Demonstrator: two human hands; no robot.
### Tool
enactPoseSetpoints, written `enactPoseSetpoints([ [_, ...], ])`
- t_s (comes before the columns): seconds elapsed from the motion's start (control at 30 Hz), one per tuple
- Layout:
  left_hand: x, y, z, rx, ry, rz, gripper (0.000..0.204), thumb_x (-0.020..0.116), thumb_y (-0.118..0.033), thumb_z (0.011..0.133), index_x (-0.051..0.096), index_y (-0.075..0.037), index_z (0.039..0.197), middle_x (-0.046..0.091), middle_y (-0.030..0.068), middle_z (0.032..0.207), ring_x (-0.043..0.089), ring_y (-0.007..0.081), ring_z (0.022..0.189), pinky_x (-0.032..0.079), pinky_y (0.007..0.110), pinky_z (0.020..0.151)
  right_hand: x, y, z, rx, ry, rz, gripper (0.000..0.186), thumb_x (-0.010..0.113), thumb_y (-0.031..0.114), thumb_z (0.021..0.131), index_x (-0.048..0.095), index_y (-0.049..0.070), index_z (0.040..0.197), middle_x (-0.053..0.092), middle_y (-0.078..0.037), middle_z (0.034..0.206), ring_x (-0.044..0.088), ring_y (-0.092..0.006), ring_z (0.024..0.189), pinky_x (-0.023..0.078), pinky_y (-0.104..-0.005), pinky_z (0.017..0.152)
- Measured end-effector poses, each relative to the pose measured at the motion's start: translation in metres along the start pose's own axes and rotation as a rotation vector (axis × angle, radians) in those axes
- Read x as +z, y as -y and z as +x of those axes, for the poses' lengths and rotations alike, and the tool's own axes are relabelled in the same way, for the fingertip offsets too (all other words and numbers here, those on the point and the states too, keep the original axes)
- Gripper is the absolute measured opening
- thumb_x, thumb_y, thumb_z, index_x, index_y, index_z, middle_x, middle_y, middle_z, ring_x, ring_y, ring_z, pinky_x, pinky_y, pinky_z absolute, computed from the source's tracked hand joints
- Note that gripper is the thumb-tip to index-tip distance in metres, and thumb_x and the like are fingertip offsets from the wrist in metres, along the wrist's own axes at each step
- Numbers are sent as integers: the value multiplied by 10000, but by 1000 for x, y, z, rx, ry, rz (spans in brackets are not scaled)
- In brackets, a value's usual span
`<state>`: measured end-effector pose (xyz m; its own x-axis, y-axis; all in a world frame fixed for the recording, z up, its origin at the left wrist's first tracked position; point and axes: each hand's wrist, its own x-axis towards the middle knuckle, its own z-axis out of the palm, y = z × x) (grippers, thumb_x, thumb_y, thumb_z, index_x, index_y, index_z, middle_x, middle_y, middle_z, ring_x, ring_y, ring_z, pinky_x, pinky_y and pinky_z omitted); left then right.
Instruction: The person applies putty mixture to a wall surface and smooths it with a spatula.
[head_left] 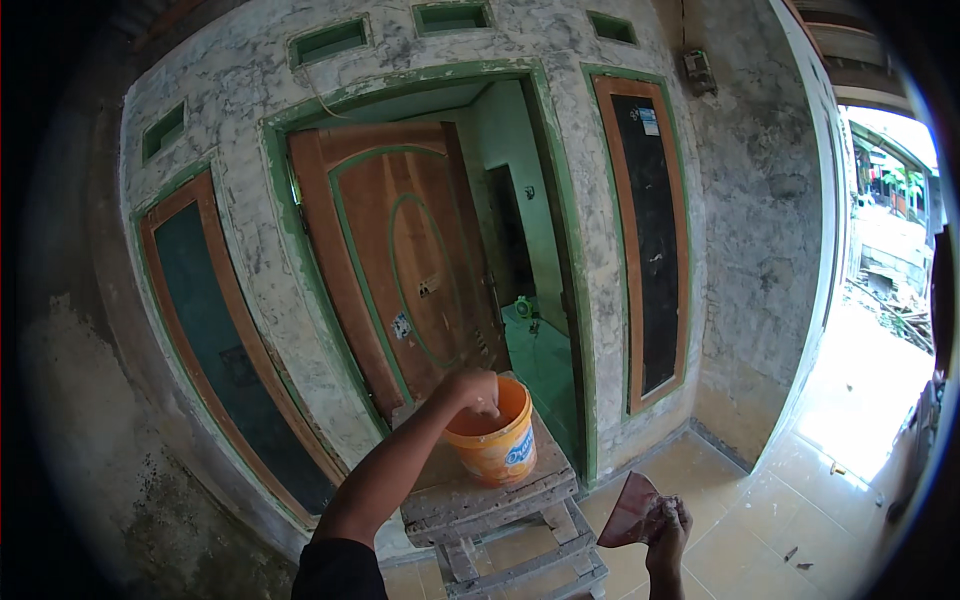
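Note:
My left hand reaches over the rim of an orange plastic bucket. Its fingers are bent together and point down inside the bucket; what they hold, if anything, cannot be made out. The bucket has a blue-and-white label and pale smears, and stands on a worn wooden stool. To the right of the stool, my right hand is closed around a wide, flat, reddish-brown scraper. The scraper's blade is tilted toward the stool. Pale residue shows on the right-hand fingers.
A brown wooden door stands ajar in a green frame beyond the stool. Narrow windows flank it in the patchy grey wall. Beige tiles cover the floor; a bright outdoor opening lies at the right.

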<state>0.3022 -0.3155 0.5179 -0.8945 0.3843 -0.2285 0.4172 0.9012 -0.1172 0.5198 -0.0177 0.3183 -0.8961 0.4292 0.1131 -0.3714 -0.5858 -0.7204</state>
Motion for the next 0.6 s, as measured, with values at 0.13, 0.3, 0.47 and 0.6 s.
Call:
enactPoseSetpoints([
  [0.13, -18, 16, -36, -19, -140, -178, 265, 684, -344, 690, 709, -116, 822, 670, 103, 745, 650, 222, 680, 490, 327, 631, -7, 0, -1, -15, -10, -19, 148, 483, 121, 888, 472, 105, 741, 444, 26, 582, 384, -44, 441, 284, -195, 387],
  [0.3, -18, 4, -114, -165, -390, -322, 314, 679, -340, 726, 695, -83, 905, 662, 121, 728, 640, 189, 650, 485, 312, 626, -14, 14, -5, -37, -1, 17, 125, 503, 127, 879, 502, 76, 765, 493, -10, 589, 429, -70, 425, 345, -203, 368],
  [0.47, 44, -18, -157, -149, -890, -791, 295, 654, -208, 791, 635, 47, 938, 635, 160, 694, 594, 142, 608, 451, 296, 576, -11, 15, -11, 2, 5, 11, 109, 501, 120, 872, 502, 74, 773, 496, -6, 613, 420, -68, 433, 344, -193, 387],
  [0.6, 75, -29, -158, -262, -842, -913, 292, 642, -184, 794, 618, 89, 896, 609, 109, 627, 559, 127, 571, 443, 293, 564, 5, 23, -23, 49, -23, -25, 115, 487, 101, 864, 465, 107, 751, 437, 19, 587, 375, -55, 434, 301, -191, 390],
])
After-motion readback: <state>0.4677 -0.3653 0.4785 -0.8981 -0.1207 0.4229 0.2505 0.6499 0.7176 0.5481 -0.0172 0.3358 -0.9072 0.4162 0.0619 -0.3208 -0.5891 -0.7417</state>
